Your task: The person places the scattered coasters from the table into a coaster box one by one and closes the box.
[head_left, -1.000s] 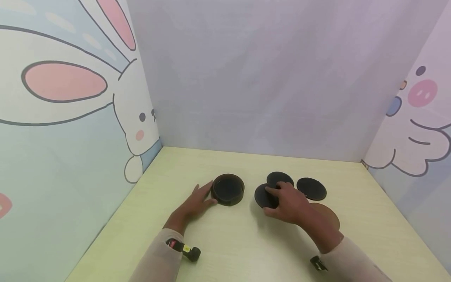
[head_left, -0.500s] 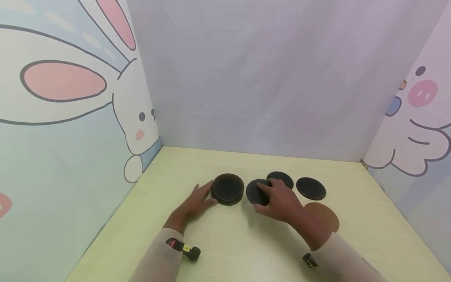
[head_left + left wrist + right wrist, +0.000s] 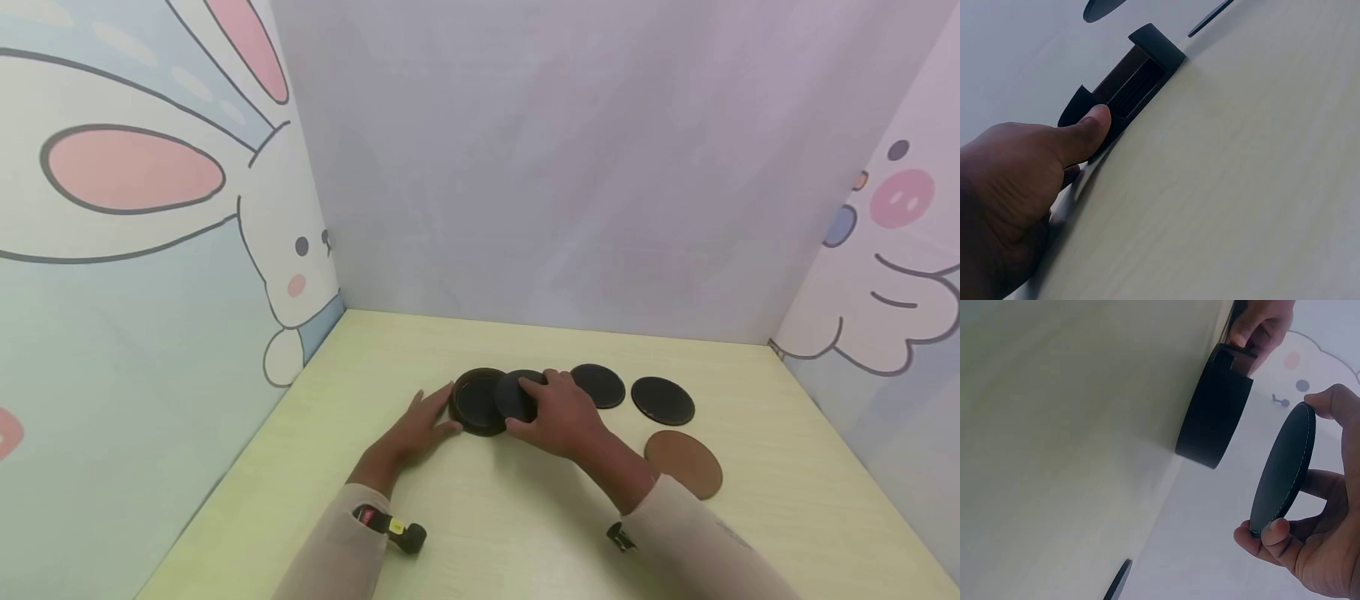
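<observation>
A round, dark coaster holder [image 3: 472, 402] with a low wall stands on the table, a notch cut in its side showing in the left wrist view. My left hand [image 3: 416, 431] grips its left side, thumb [image 3: 1094, 122] near the notch and fingers partly hidden behind it. With thumb and fingertips my right hand [image 3: 564, 419] holds a round black coaster [image 3: 1286, 469] with a stitched edge by its rim. In the head view this coaster overlaps the right part of the holder; the right wrist view shows it tilted and raised above the holder's wall [image 3: 1213, 415].
Two more black coasters [image 3: 600, 387] lie flat on the pale table [image 3: 480, 533] to the right. A brown coaster [image 3: 684, 464] lies nearer, beside my right sleeve [image 3: 697, 533]. A grey back wall [image 3: 555, 167] and printed side panels enclose the table.
My right hand has carried the black coaster leftward, from near the other coasters to over the holder's right edge. My left hand has stayed in place at the holder.
</observation>
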`<state>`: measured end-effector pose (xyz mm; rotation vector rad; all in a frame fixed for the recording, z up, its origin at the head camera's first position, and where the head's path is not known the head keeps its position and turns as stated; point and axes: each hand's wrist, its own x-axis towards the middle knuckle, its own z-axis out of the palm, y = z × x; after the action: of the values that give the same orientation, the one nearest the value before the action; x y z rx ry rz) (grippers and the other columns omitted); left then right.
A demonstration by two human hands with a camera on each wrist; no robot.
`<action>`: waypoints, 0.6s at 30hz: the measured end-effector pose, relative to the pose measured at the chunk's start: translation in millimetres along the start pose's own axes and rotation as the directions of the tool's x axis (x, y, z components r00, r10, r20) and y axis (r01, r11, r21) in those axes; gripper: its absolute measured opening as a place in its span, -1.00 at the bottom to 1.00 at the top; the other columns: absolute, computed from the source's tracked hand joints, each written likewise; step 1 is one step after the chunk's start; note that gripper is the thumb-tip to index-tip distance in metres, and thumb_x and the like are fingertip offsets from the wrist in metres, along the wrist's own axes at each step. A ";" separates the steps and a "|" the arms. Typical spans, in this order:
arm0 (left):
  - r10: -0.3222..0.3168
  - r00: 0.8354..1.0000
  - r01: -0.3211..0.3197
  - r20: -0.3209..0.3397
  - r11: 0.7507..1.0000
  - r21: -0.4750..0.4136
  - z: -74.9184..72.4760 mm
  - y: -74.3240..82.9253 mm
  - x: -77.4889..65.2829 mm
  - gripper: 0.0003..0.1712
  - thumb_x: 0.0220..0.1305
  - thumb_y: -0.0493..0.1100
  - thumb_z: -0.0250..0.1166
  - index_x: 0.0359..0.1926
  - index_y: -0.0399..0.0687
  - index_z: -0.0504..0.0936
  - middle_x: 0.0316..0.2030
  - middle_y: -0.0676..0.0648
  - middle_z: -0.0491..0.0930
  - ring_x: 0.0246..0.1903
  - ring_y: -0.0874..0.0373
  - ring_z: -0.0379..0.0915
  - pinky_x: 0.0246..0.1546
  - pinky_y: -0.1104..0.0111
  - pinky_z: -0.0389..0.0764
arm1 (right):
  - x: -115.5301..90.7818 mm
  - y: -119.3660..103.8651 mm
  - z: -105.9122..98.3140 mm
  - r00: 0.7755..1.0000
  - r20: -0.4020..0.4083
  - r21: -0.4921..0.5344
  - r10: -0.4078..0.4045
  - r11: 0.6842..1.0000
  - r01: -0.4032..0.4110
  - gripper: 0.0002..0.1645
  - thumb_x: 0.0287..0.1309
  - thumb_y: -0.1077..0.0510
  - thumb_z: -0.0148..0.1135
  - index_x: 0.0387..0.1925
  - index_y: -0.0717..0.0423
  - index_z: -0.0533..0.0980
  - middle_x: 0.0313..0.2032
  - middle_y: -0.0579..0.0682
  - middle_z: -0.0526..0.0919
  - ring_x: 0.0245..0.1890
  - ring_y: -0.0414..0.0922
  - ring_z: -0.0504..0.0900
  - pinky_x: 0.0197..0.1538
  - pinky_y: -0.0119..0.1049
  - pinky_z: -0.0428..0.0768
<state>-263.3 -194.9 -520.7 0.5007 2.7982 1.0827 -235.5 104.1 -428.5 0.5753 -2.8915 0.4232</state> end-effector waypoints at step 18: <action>-0.008 1.000 0.008 0.003 1.000 0.018 -3.8 6.3 -2.5 -0.01 0.57 0.24 0.26 0.79 0.14 0.03 0.75 -0.01 0.10 0.79 -0.15 -0.19 0.81 -0.17 -0.28 | 36.1 -25.7 16.7 0.994 0.104 -0.028 -0.024 0.999 0.027 -0.13 0.23 -0.37 0.38 0.47 -0.07 0.58 0.29 0.24 0.61 0.15 0.13 0.59 0.02 0.10 0.79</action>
<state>-260.1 -193.8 -513.7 0.4921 2.8077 1.0551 -260.0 63.6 -430.4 0.6472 -2.9793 0.3570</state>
